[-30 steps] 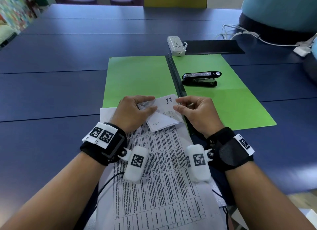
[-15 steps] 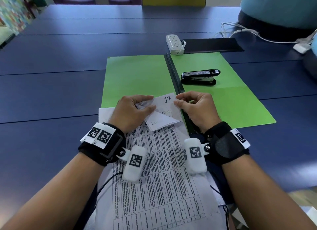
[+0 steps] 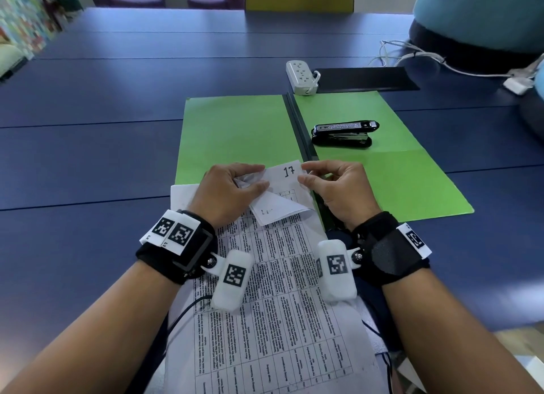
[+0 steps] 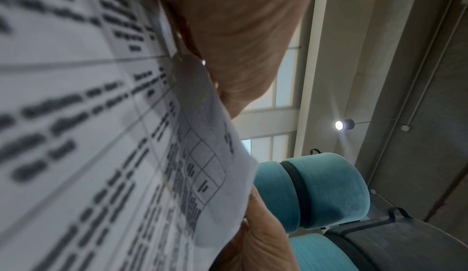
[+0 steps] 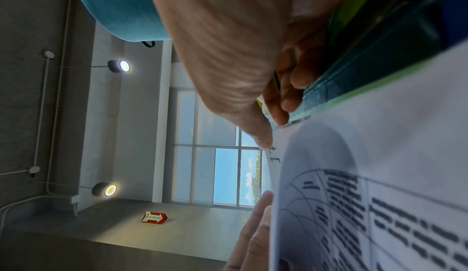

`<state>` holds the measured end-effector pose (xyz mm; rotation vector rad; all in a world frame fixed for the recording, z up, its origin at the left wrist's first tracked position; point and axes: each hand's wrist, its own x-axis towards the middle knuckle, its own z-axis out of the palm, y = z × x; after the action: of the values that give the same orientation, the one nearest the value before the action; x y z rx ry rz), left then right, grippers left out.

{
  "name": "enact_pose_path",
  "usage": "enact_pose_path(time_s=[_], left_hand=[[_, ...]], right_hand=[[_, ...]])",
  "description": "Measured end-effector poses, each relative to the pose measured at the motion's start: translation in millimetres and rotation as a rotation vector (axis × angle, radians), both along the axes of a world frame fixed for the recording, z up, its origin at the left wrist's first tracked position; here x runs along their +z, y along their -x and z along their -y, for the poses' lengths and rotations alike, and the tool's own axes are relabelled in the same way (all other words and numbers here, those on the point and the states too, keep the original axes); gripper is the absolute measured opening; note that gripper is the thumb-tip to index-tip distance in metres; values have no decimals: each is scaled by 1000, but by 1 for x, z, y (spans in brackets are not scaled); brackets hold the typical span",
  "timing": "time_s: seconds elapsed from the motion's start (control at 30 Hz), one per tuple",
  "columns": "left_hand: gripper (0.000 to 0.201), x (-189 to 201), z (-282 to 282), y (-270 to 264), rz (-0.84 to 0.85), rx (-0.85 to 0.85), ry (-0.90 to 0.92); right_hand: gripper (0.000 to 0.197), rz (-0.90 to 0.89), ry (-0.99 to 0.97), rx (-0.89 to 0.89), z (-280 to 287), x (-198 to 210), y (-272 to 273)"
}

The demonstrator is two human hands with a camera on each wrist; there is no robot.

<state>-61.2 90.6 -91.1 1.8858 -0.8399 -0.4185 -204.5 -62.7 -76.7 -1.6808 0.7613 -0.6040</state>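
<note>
Left hand [image 3: 232, 193] and right hand [image 3: 341, 187] pinch the printed paper [image 3: 276, 299], top folded back.

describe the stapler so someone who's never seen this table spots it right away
On the blue table lies an open green folder. The stapler lies on its right half, near the dark spine. It is long, black and shiny-topped, unlike the white power strip past the folder's far edge.

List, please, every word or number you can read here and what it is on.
"17": handwritten on the paper corner.
"FIRE": red arrow sign, right wrist view.
Printed table: too small and blurred to read.
Stapler label: too small.
</note>
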Motion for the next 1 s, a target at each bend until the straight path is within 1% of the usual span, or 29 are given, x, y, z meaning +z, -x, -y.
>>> enact_pose_path(time_s=[0.1, 0.23, 0.43, 0.53, 0.63, 0.67, 0.7, 0.77, 0.8, 0.83, 0.87, 0.9, 0.93, 1.0], left_hand=[[32, 0, 0, -1, -19, 3, -12], [32, 0, 0, 0, -17, 0, -21], [33, -3, 0, -2, -56, -7, 14], [35, -4, 0, -3, -78, -41, 62], [21, -3, 0, -3, -75, -66, 71], [19, -4, 1, -3, -76, -66, 81], [17, -4, 1, -2, -88, -66, 92], [13, 0, 1, 1, -127, -66, 83], [25, 2, 1, 2, -128, -58, 75], [39, 2, 1, 2, -132, -44, 73], [46, 2, 2, 2, -121, -28, 72], [46, 3, 2, 1, -110, -15, 72], [37, 3, 1, 1, -110, -14, 64], [12, 0, 1, -1, -122, -17, 38]], right_hand=[[11, -7, 10, 8, -1, 0, 1], [9, 6, 17, 7, 0, 0, 0], [9, -91, 102, 31, 0, -1, -1], [6, -97, 155, 141, -3, 3, 4], [5, -118, 184, 290, -6, 7, 11], [8, -113, 190, 312, -8, 8, 12], [16, -101, 194, 317, -8, 7, 12], [34, -52, 167, 269, -8, 7, 11], [35, -20, 141, 224, -8, 7, 10], [30, 1, 124, 173, -6, 6, 9], [20, 10, 114, 126, -5, 5, 8], [9, 3, 110, 90, -3, 3, 7], [3, -9, 110, 69, -2, 2, 7], [13, -34, 119, 44, 0, -2, 7]])
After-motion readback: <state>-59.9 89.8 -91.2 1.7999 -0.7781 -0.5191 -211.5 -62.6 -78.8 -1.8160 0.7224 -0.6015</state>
